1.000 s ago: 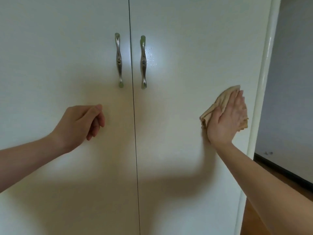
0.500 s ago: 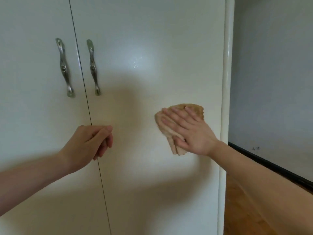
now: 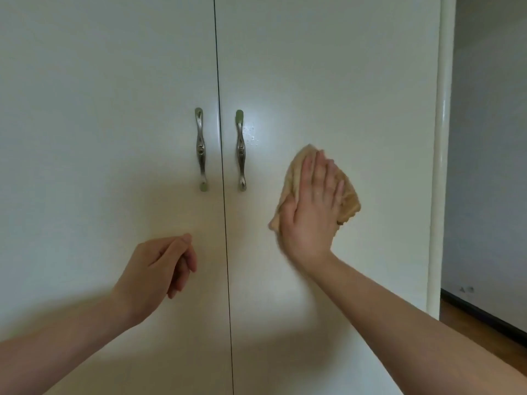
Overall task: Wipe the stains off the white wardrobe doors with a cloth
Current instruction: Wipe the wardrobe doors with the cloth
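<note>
Two white wardrobe doors fill the view, the left door (image 3: 108, 138) and the right door (image 3: 356, 95), split by a dark vertical gap. My right hand (image 3: 312, 212) presses a folded tan cloth (image 3: 349, 199) flat against the right door, fingers straight and pointing up. Small droplets (image 3: 252, 136) speckle the right door just right of its silver handle (image 3: 241, 151), up and left of the cloth. My left hand (image 3: 159, 266) hovers in front of the left door below its handle (image 3: 201, 149), fingers loosely curled and holding nothing.
The wardrobe's rounded right edge post (image 3: 440, 166) runs top to bottom. Beyond it is a grey wall (image 3: 490, 138) with a dark skirting board (image 3: 484, 315) and a strip of wooden floor (image 3: 484, 334).
My right hand slid the cloth from the right door's outer edge inward and up toward the handle, and the fingers turned upright. The view swung right, then back left. My left hand stays loosely curled.
</note>
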A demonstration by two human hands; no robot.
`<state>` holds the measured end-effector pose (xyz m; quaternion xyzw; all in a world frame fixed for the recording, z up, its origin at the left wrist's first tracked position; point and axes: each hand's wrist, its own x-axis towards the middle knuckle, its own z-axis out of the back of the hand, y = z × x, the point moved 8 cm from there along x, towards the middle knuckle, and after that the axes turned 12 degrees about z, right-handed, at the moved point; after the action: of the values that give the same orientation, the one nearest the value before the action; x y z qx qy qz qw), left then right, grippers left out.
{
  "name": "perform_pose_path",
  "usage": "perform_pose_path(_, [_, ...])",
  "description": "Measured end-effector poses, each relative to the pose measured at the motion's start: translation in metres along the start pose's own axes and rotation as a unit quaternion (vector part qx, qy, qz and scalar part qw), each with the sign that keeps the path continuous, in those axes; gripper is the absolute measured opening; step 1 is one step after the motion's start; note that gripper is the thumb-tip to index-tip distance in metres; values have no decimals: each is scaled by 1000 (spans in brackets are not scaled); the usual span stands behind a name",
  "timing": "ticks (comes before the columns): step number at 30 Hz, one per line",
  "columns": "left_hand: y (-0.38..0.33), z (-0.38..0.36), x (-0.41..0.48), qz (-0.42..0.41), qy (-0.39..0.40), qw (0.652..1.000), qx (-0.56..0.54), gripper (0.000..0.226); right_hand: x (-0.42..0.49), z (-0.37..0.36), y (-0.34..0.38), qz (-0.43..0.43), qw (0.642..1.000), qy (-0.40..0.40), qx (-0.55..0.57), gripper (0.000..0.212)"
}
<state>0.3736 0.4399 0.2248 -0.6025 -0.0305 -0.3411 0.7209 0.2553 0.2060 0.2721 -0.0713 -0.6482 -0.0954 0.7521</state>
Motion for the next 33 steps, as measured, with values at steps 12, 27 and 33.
perform_pose_path(12, [-14,46,-18,-43,32,998,33,55,51,51,-110,101,987,99,-71,69])
perform_pose_path(27, [-134,66,43,-118,-73,990,-18,56,111,47,-81,171,980,91,-43,67])
perform_pose_path(33, [-148,63,45,-123,-92,987,-50,56,126,10,29,157,987,37,-18,68])
